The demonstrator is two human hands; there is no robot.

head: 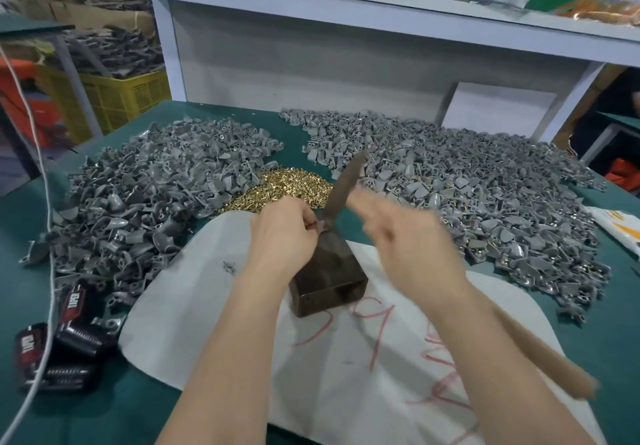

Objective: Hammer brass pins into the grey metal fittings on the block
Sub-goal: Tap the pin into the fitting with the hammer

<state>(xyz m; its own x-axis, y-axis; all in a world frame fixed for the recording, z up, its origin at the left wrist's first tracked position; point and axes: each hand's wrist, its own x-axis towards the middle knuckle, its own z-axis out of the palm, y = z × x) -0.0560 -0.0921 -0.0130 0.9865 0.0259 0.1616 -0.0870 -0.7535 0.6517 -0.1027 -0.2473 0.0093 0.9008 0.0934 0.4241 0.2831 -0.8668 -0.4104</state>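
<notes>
A dark metal block (332, 271) stands on a white sheet (207, 306) with red writing. My left hand (280, 233) pinches a small grey fitting (321, 226) at the block's far top edge; the fitting is mostly hidden by my fingers. My right hand (405, 237), blurred by motion, grips a hammer. Its long dark metal head (346, 181) points up and away just beyond the block, and its wooden handle (540, 358) runs back under my right forearm. A heap of brass pins (280, 188) lies just behind the block.
Big heaps of grey fittings lie at the left (149, 202) and right (467, 185) on the green table. Black packs (69, 340) and a white cable (45, 237) are near the left edge. A white shelf (346, 5) rises behind, with a yellow crate (121, 95) at far left.
</notes>
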